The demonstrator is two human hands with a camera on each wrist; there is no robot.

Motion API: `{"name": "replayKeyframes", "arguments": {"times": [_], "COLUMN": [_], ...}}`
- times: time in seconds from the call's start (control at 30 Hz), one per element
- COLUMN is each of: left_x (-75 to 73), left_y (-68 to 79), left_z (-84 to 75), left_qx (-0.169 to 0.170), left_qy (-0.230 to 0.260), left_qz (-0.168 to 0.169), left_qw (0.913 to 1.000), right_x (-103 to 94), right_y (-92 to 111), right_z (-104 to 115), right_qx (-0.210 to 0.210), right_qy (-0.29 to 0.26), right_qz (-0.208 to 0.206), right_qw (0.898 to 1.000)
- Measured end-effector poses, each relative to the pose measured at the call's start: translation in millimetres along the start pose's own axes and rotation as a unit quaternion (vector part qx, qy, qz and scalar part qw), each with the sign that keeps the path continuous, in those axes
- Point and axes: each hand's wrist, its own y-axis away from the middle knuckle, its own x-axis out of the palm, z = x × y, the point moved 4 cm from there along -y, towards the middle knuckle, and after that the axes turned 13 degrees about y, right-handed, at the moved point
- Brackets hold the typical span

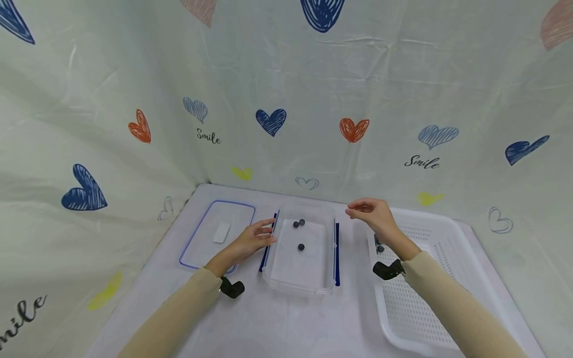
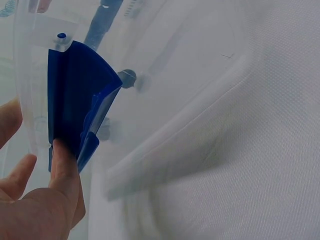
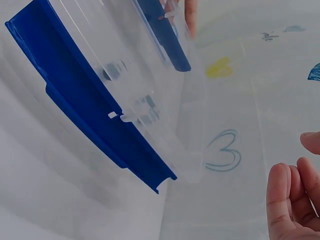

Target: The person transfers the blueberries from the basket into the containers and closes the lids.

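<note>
A clear plastic box point(image 1: 299, 287) with blue side latches stands in the middle of the table. Inside it lie three small dark round pieces point(image 1: 301, 247), two of them close together toward the back. My left hand point(image 1: 250, 240) is at the box's left wall with fingers spread; in the left wrist view one fingertip rests against the hanging blue latch point(image 2: 75, 95). Raised beyond the box's back right corner, my right hand point(image 1: 373, 215) has loosely bent fingers and nothing between them. The right blue latch point(image 3: 95, 95) also hangs down.
On the left lies a clear lid with a blue rim point(image 1: 180, 259), a small white rectangle point(image 1: 221, 232) on it. To the right is a white perforated basket point(image 1: 384, 318); small dark pieces point(image 1: 380, 248) show inside its left edge. A heart-printed curtain point(image 1: 286, 74) hangs behind.
</note>
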Motion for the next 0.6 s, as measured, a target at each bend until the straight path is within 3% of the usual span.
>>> {"name": "replayKeyframes", "arguments": {"times": [0.6], "left_x": [0.2], "left_y": [-0.1], "left_z": [0.1], "left_qx": [0.002], "left_qy": [0.010], "left_qz": [0.005], "left_qw": [0.9999], "right_x": [-32.7], "right_y": [17.1], "right_z": [-23.3], "right_qx": [0.005], "right_qy": [0.015], "right_qz": [-0.030], "right_qw": [0.999]}}
